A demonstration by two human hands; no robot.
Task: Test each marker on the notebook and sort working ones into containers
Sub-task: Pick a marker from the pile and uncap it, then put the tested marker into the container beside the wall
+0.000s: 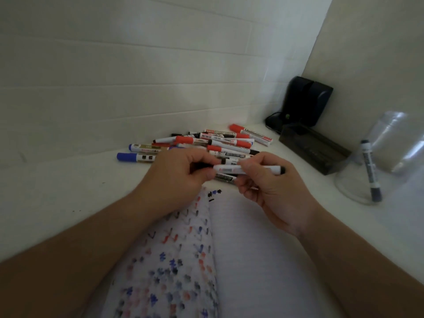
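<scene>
Hands, left [181, 173] and right [270, 187], both grip one black marker [243, 169], its label blurred beyond reading.

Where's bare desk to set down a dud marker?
Bare desk left of the notebook, below the blue markers. A narrower strip lies between notebook and clear cup. The marker pile behind the hands is crowded.

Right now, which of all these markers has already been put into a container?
The black-capped marker leaning inside the clear plastic cup on the right. The other markers lie in the pile on the white table, except one held in both hands.
</scene>
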